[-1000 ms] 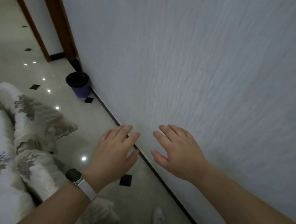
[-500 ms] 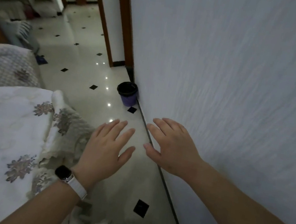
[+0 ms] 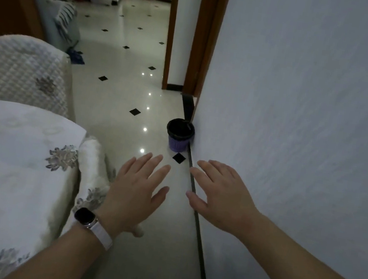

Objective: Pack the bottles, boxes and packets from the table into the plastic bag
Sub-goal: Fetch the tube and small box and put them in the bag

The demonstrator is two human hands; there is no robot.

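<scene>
Left hand (image 3: 138, 191) and right hand (image 3: 222, 196) both flat-open and empty over the floor beside the table (image 3: 6, 172) edge; no bag visible, so packing may stall.

My head has turned left, away from the pale textured wall (image 3: 302, 109).
More of the white floral-clothed worktop (image 3: 6, 172) shows, and the small purple bin (image 3: 177, 142) sits nearer mid-frame.

Purple bin (image 3: 178, 142) beside white wall (image 3: 302, 109), glossy tiled floor (image 3: 127, 64), wooden door frame (image 3: 203, 34)
</scene>
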